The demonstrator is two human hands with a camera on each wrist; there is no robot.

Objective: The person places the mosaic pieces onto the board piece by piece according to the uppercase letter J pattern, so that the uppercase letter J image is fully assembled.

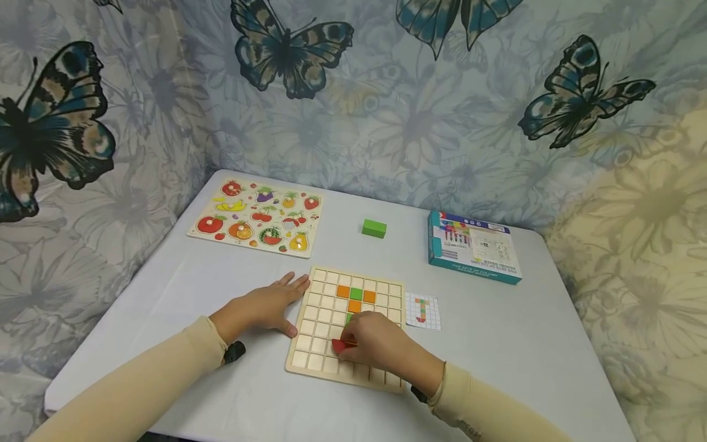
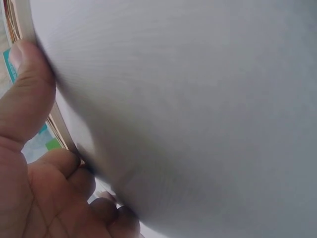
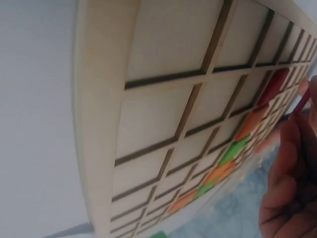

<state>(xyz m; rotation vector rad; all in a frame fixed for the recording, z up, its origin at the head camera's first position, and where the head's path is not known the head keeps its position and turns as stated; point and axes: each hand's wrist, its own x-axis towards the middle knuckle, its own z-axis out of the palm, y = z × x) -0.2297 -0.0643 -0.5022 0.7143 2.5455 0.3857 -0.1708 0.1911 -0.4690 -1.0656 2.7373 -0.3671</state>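
Note:
A wooden grid board (image 1: 309, 341) lies on the table, with orange tiles (image 1: 369, 297) and green tiles (image 1: 356, 294) in some of its squares. My right hand (image 1: 381, 344) is over its lower middle, pinching a small red piece (image 3: 302, 101) between thumb and fingers. Beside it another red piece (image 3: 273, 87) sits in a square, below an orange tile (image 3: 251, 123). In the head view the right hand hides several squares. My left hand (image 1: 270, 308) rests at the board's left edge, fingers spread and thumb (image 2: 29, 89) against the rim.
A small pattern card (image 1: 423, 311) lies right of the board. Behind are a fruit peg puzzle (image 1: 251, 215) at left, a green block (image 1: 374, 228) in the middle and a teal-edged box (image 1: 474, 247) at right. A patterned cloth (image 1: 381, 110) hangs behind the table.

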